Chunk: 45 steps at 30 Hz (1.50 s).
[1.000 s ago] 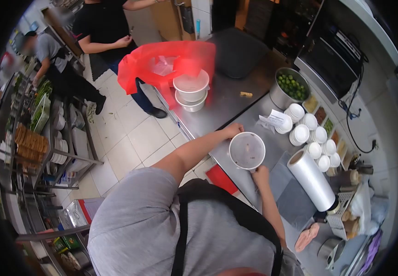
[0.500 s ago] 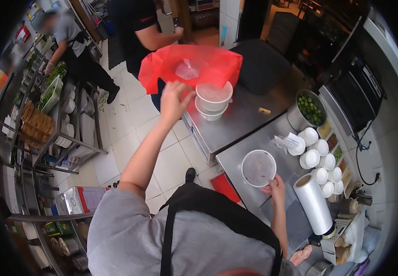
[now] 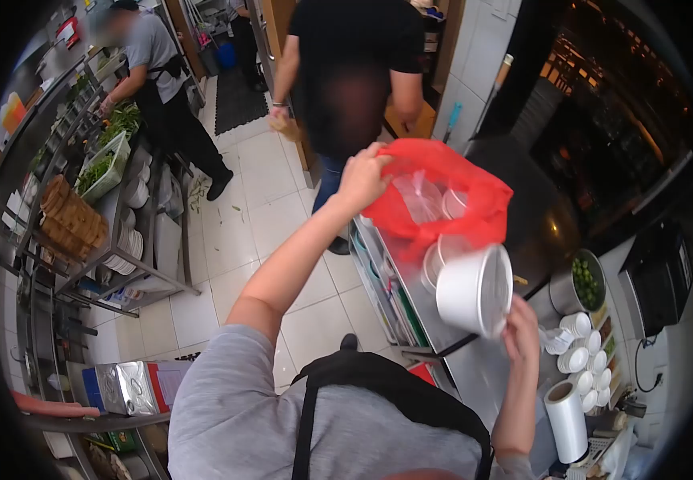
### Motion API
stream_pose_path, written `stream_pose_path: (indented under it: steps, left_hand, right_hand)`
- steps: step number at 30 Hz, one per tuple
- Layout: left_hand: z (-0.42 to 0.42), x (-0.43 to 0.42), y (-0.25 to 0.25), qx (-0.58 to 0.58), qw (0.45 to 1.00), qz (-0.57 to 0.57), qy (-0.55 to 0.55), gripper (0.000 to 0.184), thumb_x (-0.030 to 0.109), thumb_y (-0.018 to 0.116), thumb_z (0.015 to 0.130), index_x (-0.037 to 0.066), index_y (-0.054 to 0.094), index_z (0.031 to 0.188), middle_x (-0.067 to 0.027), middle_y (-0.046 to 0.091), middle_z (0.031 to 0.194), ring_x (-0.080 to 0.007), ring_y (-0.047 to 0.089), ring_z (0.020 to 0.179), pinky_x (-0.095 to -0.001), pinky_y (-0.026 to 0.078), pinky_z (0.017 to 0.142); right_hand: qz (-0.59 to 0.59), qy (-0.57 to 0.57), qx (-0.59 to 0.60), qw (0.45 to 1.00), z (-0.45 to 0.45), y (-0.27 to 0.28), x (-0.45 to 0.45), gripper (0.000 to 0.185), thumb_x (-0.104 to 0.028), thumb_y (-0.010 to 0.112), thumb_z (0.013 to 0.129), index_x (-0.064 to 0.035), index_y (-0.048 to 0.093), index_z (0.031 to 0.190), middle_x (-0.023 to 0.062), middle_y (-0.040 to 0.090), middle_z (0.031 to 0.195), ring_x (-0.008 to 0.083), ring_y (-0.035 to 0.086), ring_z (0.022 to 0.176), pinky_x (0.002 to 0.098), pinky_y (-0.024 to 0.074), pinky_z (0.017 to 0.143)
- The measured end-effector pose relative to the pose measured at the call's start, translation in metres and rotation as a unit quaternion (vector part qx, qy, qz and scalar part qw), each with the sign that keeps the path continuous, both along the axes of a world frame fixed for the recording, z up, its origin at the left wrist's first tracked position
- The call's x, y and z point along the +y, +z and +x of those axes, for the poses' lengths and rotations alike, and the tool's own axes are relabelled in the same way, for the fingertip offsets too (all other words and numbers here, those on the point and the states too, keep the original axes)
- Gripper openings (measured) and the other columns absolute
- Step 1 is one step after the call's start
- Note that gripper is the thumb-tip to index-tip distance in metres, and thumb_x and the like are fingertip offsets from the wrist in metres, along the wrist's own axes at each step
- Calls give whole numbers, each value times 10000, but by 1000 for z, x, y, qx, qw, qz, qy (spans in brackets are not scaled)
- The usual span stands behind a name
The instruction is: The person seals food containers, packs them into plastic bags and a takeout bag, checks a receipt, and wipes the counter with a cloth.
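Note:
My left hand [image 3: 365, 178] is closed on the near-left edge of a red bag [image 3: 486, 210], which gapes open above the steel counter. Through its mouth I see a knotted clear plastic bag [image 3: 418, 202] and a white lidded container [image 3: 454, 203]. My right hand [image 3: 520, 330] grips the rim of a white round tub [image 3: 465, 294] with a clear lid, tipped on its side in front of the bag. Behind that tub, partly hidden, stand white containers [image 3: 433, 270] on the counter.
At right are a pot of green produce [image 3: 578, 282], stacked white cups [image 3: 585, 360] and a roll of plastic film [image 3: 564, 424]. A person in black [image 3: 346, 88] stands just beyond the counter. Another person [image 3: 158, 72] works at the left shelf [image 3: 134, 276].
My right hand has lifted the tub off the counter towards the bag and tilted it. My left hand has taken hold of the bag's edge. The view has shifted left.

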<state>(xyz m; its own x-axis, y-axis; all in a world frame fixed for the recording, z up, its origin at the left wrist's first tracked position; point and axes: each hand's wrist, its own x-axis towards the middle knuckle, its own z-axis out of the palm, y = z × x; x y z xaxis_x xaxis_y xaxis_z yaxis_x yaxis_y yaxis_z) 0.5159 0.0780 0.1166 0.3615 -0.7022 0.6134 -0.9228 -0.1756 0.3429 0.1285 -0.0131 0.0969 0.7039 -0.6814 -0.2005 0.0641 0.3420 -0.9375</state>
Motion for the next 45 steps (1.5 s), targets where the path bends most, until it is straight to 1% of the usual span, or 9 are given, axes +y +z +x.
stream_pose_path:
  steps: [5, 9, 13, 15, 18, 25, 34, 41, 45]
  left_hand:
    - [33, -13, 22, 181, 975, -8, -126, 441, 14, 564, 649, 45, 579, 1089, -157, 559, 1052, -303, 532, 1006, -341, 422, 860]
    - [39, -29, 59, 222, 958, -21, -181, 483, -12, 533, 656, 30, 549, 1136, -161, 543, 1130, -259, 546, 1024, -301, 429, 857]
    - [21, -40, 94, 251, 934, -14, -255, 494, -50, 504, 639, -20, 535, 1131, -174, 546, 1126, -254, 568, 989, -285, 440, 839]
    - [15, -41, 92, 220, 943, -26, -247, 484, -65, 498, 634, -35, 537, 1115, -179, 545, 1115, -283, 567, 978, -297, 443, 838]
    - [6, -38, 87, 159, 964, -44, -208, 458, -93, 486, 627, -61, 542, 1081, -188, 540, 1105, -338, 552, 967, -325, 444, 838]
    - [-13, -41, 75, 55, 987, -69, -136, 464, -98, 483, 621, 10, 573, 1063, -185, 513, 1170, -343, 521, 1025, -364, 436, 877]
    - [-72, 21, 77, -142, 957, -207, -145, 292, -1, 664, 640, 46, 633, 926, -112, 592, 1031, -261, 557, 809, -340, 437, 751]
    - [-133, 18, -43, 190, 938, 9, -289, 85, -6, 635, 703, -4, 613, 785, -107, 602, 801, -248, 545, 664, -333, 448, 598]
    - [-126, -11, 0, 22, 960, -111, -257, 156, 17, 654, 675, 21, 618, 827, -104, 605, 878, -284, 548, 794, -360, 444, 706]
  right_hand:
    - [-134, 0, -27, 991, 162, 11, -49, 352, 3, 438, 761, 66, 491, 1103, 111, 604, 910, 167, 612, 773, 267, 514, 683]
    - [-316, -29, 140, 938, 242, -2, -82, 297, 2, 423, 751, 51, 539, 1021, 140, 601, 824, 208, 606, 553, 254, 491, 400]
    - [-334, 63, 256, 905, 290, -20, -131, 238, -7, 499, 728, 56, 571, 945, 178, 625, 842, 251, 633, 651, 320, 520, 518]
    - [-648, 120, 417, 626, 309, -37, -150, 200, -85, 513, 755, 5, 616, 901, 194, 630, 891, 290, 626, 822, 405, 509, 697]
    - [-717, 82, 487, 492, 323, -22, -120, 207, -160, 484, 798, -42, 639, 866, 184, 628, 941, 295, 589, 956, 444, 455, 818]
    - [-697, 143, 461, 531, 303, -32, -120, 242, -183, 465, 796, -52, 607, 942, 176, 629, 919, 331, 607, 885, 431, 482, 768]
    - [-526, 83, 88, 842, 143, 69, -78, 352, -130, 578, 811, -11, 541, 1140, 141, 589, 1081, 219, 568, 992, 292, 427, 859]
    - [-222, -96, 236, 941, 34, -39, -82, 344, -222, 545, 869, -4, 542, 1135, 68, 620, 933, 115, 604, 748, 238, 492, 642]
    - [-60, -52, 164, 983, 64, -68, -52, 397, -158, 512, 854, 19, 443, 1202, 95, 603, 943, 140, 620, 665, 228, 515, 566]
